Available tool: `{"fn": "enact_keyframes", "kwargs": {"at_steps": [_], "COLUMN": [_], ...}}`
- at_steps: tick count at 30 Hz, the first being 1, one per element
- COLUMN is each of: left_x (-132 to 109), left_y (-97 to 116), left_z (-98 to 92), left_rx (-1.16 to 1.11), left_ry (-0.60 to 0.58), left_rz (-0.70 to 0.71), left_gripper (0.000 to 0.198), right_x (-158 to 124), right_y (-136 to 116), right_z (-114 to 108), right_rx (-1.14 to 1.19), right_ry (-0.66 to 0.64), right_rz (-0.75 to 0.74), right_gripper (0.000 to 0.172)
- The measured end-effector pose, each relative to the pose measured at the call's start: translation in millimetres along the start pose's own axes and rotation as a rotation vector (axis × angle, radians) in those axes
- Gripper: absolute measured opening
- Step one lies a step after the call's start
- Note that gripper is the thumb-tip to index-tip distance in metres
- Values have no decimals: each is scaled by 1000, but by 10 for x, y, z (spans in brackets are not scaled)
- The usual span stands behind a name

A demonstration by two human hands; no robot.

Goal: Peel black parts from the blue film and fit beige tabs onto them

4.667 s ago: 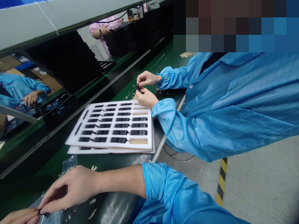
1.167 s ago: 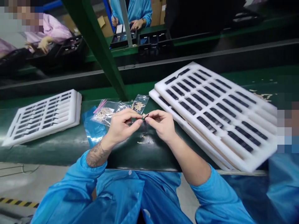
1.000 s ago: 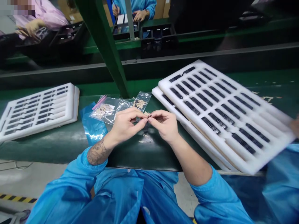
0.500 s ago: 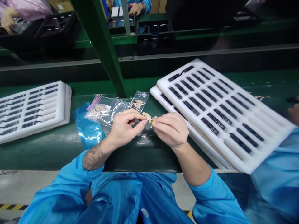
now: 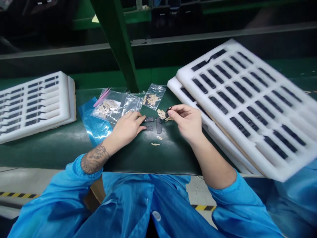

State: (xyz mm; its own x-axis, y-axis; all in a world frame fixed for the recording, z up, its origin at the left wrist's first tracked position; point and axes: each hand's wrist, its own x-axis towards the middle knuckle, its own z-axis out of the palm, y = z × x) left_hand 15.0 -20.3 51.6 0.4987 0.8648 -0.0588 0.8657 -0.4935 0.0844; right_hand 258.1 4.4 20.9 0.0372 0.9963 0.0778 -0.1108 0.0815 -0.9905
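Note:
My right hand (image 5: 187, 120) pinches a small black piece (image 5: 168, 112) between thumb and fingers, just above a heap of tan slips (image 5: 161, 114). On the green bench, my left hand (image 5: 127, 129) lies with thumb and fingertips apart. Its fingertips reach the left ends of two flat black plastic parts, an upper one (image 5: 149, 119) and a lower one (image 5: 149, 128); whether it grips either is unclear. A third black part (image 5: 158, 125) lies upright in the view beside them. Two loose slips, one nearer (image 5: 155, 144) and one farther (image 5: 159, 138), rest below it.
Clear bags of tan slips, one at left (image 5: 106, 107) and one at right (image 5: 155, 96), lie behind my hands with pink tweezers (image 5: 102, 97) and a blue bag (image 5: 92, 119). White foam trays of black parts stand left (image 5: 64, 99) and right (image 5: 257, 165). A green post (image 5: 119, 49) rises behind.
My hands have moved apart from their shared pinch over the slips. The left went down to the black parts, and a black piece now shows in the right. The view has tilted downward.

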Motion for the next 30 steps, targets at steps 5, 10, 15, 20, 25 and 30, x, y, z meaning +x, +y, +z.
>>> {"fn": "enact_keyframes", "kwargs": {"at_steps": [5, 10, 15, 20, 25, 30], "left_x": [71, 129, 228, 277, 289, 271], "left_y": [-36, -143, -212, -166, -154, -147], "left_z": [85, 91, 115, 96, 52, 29], "left_rx": [52, 28, 12, 57, 32, -5], "left_ry": [-66, -55, -85, -67, -126, -116], "left_rz": [-23, 36, 45, 32, 15, -28], "left_gripper": [38, 41, 49, 50, 52, 50], "right_x": [136, 63, -391, -709, -843, -919], "right_y": [-27, -456, -730, -728, -725, -733], "right_z": [-107, -660, -1296, -1610, -1701, -1760], "right_rx": [136, -386, -1137, -1267, -1291, -1321], "right_ry": [95, 713, 812, 1020, 1231, 1331], "right_rz": [-78, -1019, -1373, -1152, -1000, -989], "right_gripper": [35, 3, 18, 13, 9, 10]}}
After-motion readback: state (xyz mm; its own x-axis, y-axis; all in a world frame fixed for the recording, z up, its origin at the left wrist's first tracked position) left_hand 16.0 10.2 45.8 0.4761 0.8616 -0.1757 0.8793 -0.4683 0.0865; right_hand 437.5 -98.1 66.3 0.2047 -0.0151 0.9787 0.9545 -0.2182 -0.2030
